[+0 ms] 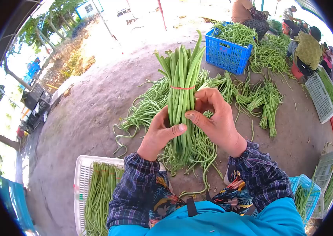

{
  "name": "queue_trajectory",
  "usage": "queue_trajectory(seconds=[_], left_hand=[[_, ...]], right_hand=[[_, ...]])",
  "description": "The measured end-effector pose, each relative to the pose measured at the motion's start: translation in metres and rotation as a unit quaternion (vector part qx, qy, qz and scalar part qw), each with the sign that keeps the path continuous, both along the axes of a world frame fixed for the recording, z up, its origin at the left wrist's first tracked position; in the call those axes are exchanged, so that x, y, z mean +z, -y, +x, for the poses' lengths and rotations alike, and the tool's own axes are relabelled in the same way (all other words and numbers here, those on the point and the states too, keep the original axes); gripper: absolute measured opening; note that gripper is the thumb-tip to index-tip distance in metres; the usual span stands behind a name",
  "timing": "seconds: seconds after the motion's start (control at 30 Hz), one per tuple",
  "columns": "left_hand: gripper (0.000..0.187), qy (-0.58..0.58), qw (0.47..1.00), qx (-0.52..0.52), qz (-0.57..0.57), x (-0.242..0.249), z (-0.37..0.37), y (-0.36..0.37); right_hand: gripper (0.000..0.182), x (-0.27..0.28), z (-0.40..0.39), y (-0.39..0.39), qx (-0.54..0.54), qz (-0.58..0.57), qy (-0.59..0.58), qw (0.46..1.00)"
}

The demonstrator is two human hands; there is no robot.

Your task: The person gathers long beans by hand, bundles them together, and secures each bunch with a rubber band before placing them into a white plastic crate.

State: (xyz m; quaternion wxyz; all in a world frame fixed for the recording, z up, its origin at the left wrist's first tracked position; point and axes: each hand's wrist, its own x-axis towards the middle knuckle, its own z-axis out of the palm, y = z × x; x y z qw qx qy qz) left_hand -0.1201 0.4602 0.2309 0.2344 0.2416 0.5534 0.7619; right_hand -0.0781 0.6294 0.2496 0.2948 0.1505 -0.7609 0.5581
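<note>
Upright in front of me is a bundle of long green beans (182,74), with a red rubber band (183,88) round its upper part. My left hand (160,131) is closed round the bundle below the band, its thumb lying across the front. On the right side, my right hand (213,114) pinches the beans just under the band with thumb and bent fingers. The bean tips fan out above the band. Behind and below the hands, a heap of loose long beans (150,104) lies on the ground, partly hidden by the bundle.
A white crate (80,188) of beans stands at lower left. A blue crate (227,57) heaped with beans is at the back, bean bunches (266,102) lie to the right. People (308,49) sit at upper right near grey crates (319,98). A light-blue crate (310,192) stands at lower right.
</note>
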Motion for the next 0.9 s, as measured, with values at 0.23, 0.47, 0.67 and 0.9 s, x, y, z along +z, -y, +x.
queue_trajectory(seconds=[0.23,0.47,0.67,0.9], left_hand=[[0.077,0.092,0.993,0.023,0.071,-0.058,-0.021,0.009],[0.061,0.108,0.985,0.028,0.129,-0.068,-0.038,0.013],[0.049,0.101,0.983,0.117,0.097,-0.051,-0.029,0.009],[0.038,0.081,0.980,0.145,0.108,-0.058,-0.028,0.009]], right_hand=[[0.034,-0.024,-0.017,0.025,-0.039,0.091,0.068,0.993],[0.032,-0.024,-0.030,0.033,-0.008,0.045,0.090,0.995],[0.034,-0.024,-0.035,0.031,-0.015,0.063,0.097,0.993],[0.044,-0.033,-0.032,0.039,-0.027,0.177,0.049,0.983]])
